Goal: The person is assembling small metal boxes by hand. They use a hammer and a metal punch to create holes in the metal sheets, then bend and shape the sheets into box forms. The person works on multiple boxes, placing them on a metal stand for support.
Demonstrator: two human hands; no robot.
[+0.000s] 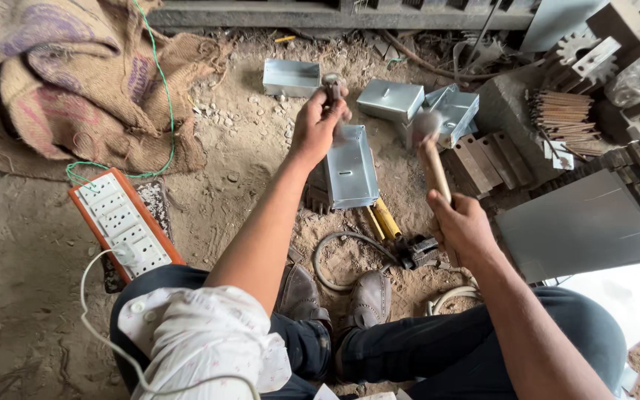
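I sit on a dirt floor. My left hand (318,122) grips a short metal punch (331,85) held upright over the far end of a folded sheet-metal box (351,169) lying between my legs. My right hand (459,222) is closed on the wooden handle of a hammer (432,152), whose blurred head hangs raised to the right of the punch, apart from it. The box rests on a dark block, mostly hidden beneath it.
More sheet-metal boxes (391,99) lie beyond. A flat grey sheet (583,226) is at right, with wooden blocks (487,159) and gears (583,52) behind. A yellow-handled tool (390,226), a power strip (124,222) and burlap sacks (61,81) lie left and centre.
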